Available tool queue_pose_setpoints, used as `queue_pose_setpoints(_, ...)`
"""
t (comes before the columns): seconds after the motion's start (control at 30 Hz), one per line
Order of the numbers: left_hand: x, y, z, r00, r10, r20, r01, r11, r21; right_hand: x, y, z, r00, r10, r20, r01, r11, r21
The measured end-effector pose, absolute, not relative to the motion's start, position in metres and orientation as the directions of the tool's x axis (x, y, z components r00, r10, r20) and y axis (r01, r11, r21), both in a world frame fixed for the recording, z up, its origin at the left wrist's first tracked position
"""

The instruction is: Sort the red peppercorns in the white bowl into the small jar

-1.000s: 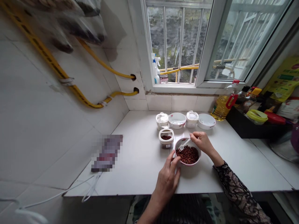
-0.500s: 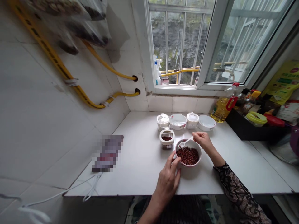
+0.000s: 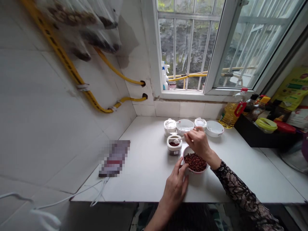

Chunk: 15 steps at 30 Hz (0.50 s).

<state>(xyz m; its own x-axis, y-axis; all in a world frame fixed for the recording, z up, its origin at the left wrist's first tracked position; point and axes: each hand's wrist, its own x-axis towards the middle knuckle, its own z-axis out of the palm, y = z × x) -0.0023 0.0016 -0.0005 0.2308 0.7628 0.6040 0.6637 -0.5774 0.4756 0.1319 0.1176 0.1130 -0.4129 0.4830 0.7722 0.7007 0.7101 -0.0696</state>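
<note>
A white bowl (image 3: 197,172) holds dark red dried grains that look like Sichuan peppercorns (image 3: 195,162). The thumb and fingers of my left hand (image 3: 176,183) grip its near left rim. My right hand (image 3: 197,142) pinches the handle of a small white spoon (image 3: 177,141), above the far side of the bowl and hiding part of it. The spoon's head is over the opening of a clear seasoning jar (image 3: 174,151) with a white rim, where similar red grains show. Whether anything lies in the spoon I cannot tell.
Behind stand two white-lidded jars (image 3: 169,128) (image 3: 200,123) and two white bowls (image 3: 185,126) (image 3: 215,130). An oil bottle (image 3: 230,115) and a black box (image 3: 252,136) of seasonings are at the right. A blurred-out flat object (image 3: 115,158) with a white cable lies left.
My right hand has moved the spoon left and away from me, from over the bowl to the jar. My left hand stays on the bowl; the view has shifted slightly.
</note>
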Motion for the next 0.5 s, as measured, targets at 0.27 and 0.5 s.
queue_pose_setpoints(0.27,-0.003,0.001,0.000,0.227,0.768,0.599,0.669,-0.570,0.477,0.196,0.121,0.098,-0.359,0.685,0.634,0.736,0.626,-0.259)
queue_pose_setpoints(0.5,-0.003,0.001,0.000,0.236,0.773,0.590,0.668,-0.569,0.479,0.190,0.117,0.072,-0.446,0.697,0.562,0.738,0.641,-0.209)
